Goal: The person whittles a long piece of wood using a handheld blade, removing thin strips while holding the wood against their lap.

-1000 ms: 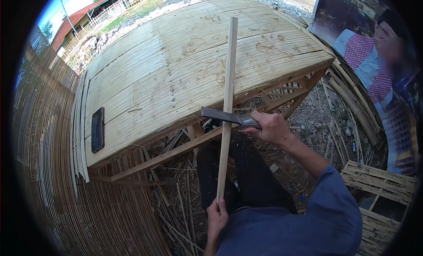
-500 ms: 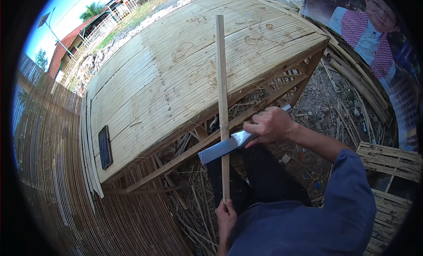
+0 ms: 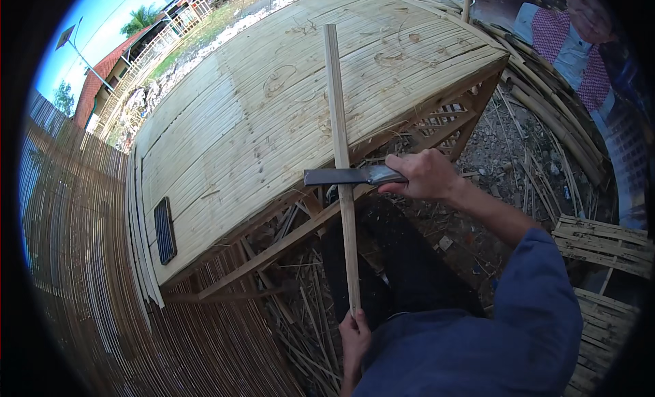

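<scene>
A long, narrow wooden strip [image 3: 339, 134] runs from my lap up over the edge of the slatted bamboo platform [image 3: 205, 172]. My left hand [image 3: 355, 331] is closed round its near end, close to my body. My right hand [image 3: 426, 175] grips the handle of a machete [image 3: 334, 177] with a broad, straight metal blade. That blade lies crosswise over the strip, near the platform's front edge, with its tip pointing left. Whether the blade's edge touches the wood I cannot tell. My right fingers hide most of the handle.
A dark phone [image 3: 164, 230] lies on the platform's left corner. Thin curled shavings [image 3: 389, 59] are scattered over the top. A slatted bamboo screen [image 3: 89, 219] stands at the left. Bamboo poles [image 3: 556, 127] and a printed banner [image 3: 617, 124] are at the right, a slatted rack [image 3: 600, 247] lower right.
My right hand has moved the machete up along the strip, away from me, and its blade has turned from slanting to nearly level. The strip's far end has shifted slightly left.
</scene>
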The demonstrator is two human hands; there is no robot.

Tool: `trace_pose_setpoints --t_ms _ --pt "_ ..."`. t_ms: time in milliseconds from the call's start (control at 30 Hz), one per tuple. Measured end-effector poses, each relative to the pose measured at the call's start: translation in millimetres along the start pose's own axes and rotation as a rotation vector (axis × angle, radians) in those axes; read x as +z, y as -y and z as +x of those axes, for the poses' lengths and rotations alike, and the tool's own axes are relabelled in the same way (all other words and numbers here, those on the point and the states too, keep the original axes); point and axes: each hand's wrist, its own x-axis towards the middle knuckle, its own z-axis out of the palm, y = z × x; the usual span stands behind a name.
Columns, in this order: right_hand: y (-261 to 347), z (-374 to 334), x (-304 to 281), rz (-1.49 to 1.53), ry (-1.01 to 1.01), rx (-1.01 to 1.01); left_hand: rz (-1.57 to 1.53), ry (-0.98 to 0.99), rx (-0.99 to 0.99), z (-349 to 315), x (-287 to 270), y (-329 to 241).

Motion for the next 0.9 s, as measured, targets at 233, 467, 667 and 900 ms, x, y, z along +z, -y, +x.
trace_pose_setpoints --t_ms 233,467,667,900 --pt "20.4 -4.4 -11.2 0.077 0.218 -0.168 -0.024 0.046 0.01 2.8 -5.8 18.6" --pt "26.4 -15.9 13.7 0.458 0.327 0.056 -0.198 0.229 -0.069 11.9 -22.7 -8.5" --pt "46.4 -20.8 8.3 0.502 0.359 0.156 -0.278 0.224 0.151 49.0 -14.7 -24.2" --pt "47.0 -5.0 -8.5 0.185 0.47 0.222 -0.366 0.177 0.126 69.0 7.7 -57.0"
